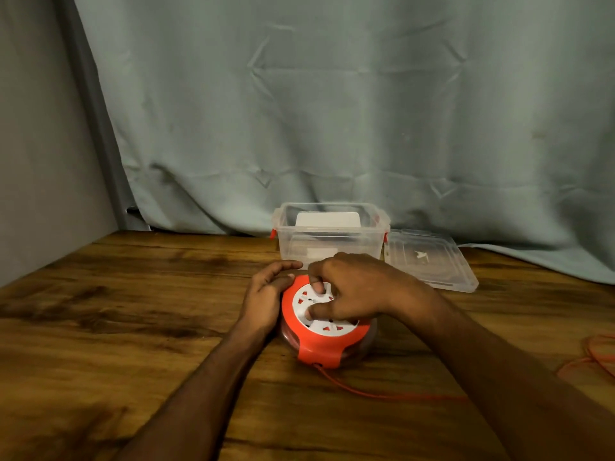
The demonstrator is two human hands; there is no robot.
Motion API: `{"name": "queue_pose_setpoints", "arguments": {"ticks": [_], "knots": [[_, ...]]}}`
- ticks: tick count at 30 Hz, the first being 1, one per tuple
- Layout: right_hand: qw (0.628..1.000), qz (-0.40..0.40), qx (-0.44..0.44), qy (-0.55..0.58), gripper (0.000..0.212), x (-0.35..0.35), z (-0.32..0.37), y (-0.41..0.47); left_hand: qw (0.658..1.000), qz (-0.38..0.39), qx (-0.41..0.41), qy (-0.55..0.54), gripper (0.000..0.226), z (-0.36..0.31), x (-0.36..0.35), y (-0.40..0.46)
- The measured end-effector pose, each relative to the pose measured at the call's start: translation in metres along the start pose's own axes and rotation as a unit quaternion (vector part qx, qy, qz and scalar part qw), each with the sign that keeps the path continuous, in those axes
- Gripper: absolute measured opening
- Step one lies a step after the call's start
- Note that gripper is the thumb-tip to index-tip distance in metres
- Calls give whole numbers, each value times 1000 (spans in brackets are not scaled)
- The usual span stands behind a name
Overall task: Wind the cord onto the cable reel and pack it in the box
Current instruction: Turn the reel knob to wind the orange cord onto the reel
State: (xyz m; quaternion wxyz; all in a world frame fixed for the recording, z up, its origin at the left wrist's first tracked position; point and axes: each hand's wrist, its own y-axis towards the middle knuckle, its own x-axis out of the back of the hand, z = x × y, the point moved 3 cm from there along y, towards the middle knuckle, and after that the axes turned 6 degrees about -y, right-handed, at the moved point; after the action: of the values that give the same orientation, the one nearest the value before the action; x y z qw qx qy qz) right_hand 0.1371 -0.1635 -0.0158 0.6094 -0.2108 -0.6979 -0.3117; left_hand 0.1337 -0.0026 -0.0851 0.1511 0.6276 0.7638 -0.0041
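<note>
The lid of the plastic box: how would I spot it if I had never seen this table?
Start at the wooden table and look to its far edge, where a clear plastic box with red latches stands open before the grey curtain. The lid lies flat on the table at the box's right side. Unlike the deep box, it is a shallow, see-through rectangular panel.

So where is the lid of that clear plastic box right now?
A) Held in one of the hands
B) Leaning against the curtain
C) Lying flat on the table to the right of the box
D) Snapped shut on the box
C: the clear lid lies flat on the wooden table just right of the open box, and neither hand touches it.
</note>
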Motion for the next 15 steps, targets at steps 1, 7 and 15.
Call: {"name": "queue_pose_setpoints", "arguments": {"ticks": [1, 7, 15], "knots": [[1000, 5, -1, 2, 37, 0, 2, 1, 1000, 0, 2, 0, 28, 0, 0, 0], [998, 24, 12, 53, 39, 18, -3, -1, 1000, -6, 1, -11, 28, -3, -2, -3], [992, 79, 13, 97, 89, 14, -17, -2, 1000, 1, -2, -3, 29, -6, -3, -6]]}}
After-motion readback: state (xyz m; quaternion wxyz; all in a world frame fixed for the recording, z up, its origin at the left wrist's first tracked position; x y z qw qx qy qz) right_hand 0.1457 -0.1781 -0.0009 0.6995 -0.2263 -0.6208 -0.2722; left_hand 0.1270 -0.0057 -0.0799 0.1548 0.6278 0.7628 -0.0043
